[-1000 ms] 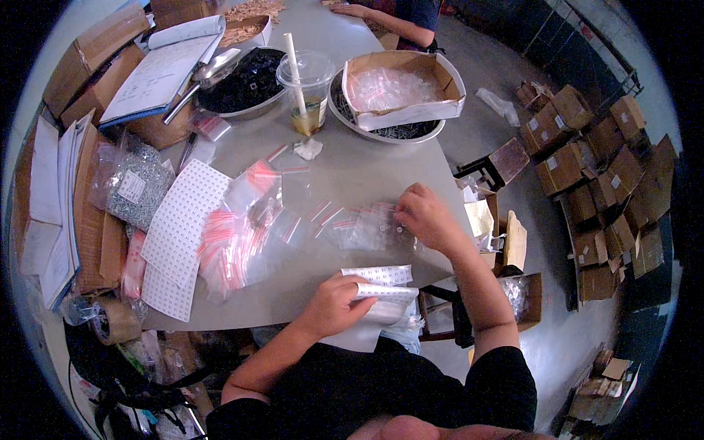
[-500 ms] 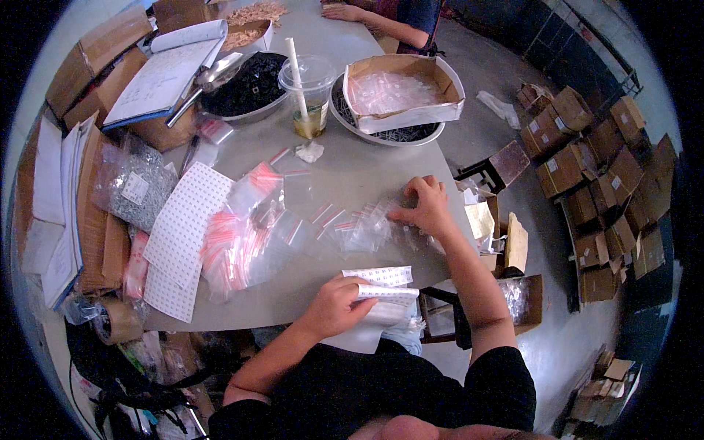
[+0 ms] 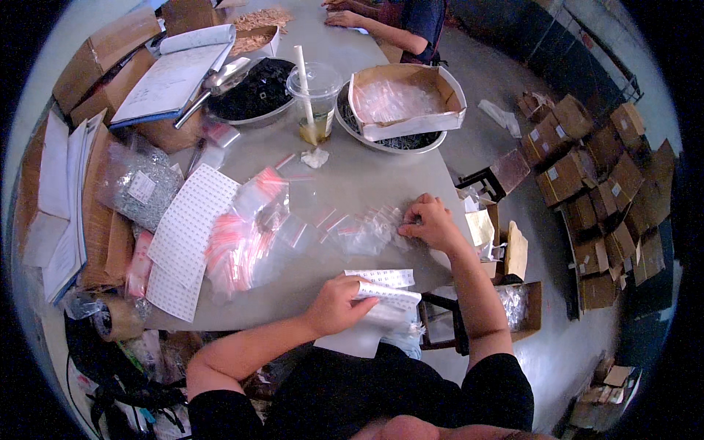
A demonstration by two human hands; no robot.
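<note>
My left hand (image 3: 339, 306) is closed on a folded sheet of labels (image 3: 392, 295) at the table's near edge, thumb on top. Its white backing hangs down over my lap. Farther right, my right hand (image 3: 434, 224) pinches at the edge of a small clear zip bag (image 3: 387, 220), at the right end of a loose row of such bags; its fingertips partly hide the bag. Left of that row lies a heap of zip bags with red strips (image 3: 238, 246). Beside the heap, another sheet of labels (image 3: 183, 253) lies flat.
A lidded plastic cup with a straw (image 3: 314, 110) stands mid-table. Behind it are a bowl of black parts (image 3: 257, 92) and a carton of clear bags (image 3: 407, 132) on a second bowl. Boxes (image 3: 95, 205) line the left side. Another person's hands (image 3: 345, 16) rest at the far end.
My right hand has come slightly down and nearer, its fingertips now lower against the clear bags. My left elbow has swung outward, while my left hand keeps its hold on the label sheet.
</note>
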